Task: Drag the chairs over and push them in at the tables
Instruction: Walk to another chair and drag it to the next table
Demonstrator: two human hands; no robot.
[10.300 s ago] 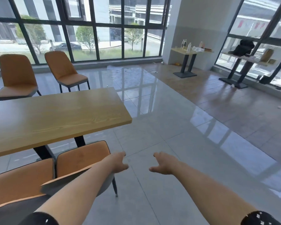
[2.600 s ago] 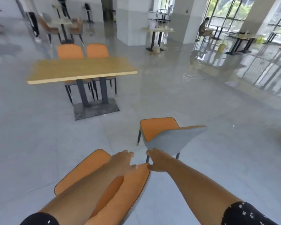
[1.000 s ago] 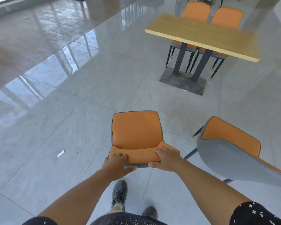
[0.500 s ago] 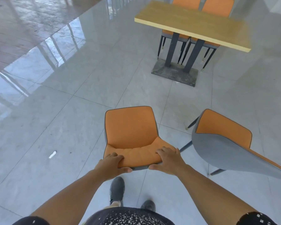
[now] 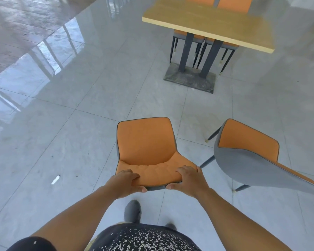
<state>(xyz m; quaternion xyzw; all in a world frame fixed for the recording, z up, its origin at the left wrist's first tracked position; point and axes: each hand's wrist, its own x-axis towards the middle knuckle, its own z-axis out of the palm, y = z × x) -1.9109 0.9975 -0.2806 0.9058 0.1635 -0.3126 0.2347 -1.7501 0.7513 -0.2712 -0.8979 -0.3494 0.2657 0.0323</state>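
The table [image 5: 216,22] stands well ahead, far chairs [image 5: 232,4] tucked behind it. The chair [image 5: 145,142] faces it, a spare chair [image 5: 246,160] near on the right. Left hand [image 5: 123,182] and right hand [image 5: 190,180] grip the chair's backrest top, fingers curled over, thumbs underneath.

We have a chair [image 5: 145,147] right ahead at twelve o'clock, its backrest nearest us and its seat pointing away. Our left hand [image 5: 124,183] grips the left end of the backrest's top edge and our right hand [image 5: 190,180] the right end. A second chair [image 5: 246,160] stands just beside it at two o'clock, not touching, its backrest also on our side. Well beyond both, at one o'clock, stands the table [image 5: 216,20], with a pair of chairs [image 5: 187,36] side by side under its far edge. A shoe [image 5: 132,211] is on the floor [image 5: 80,87] at six o'clock, between our arms. A small scrap [image 5: 55,179] lies at nine o'clock from the chair.
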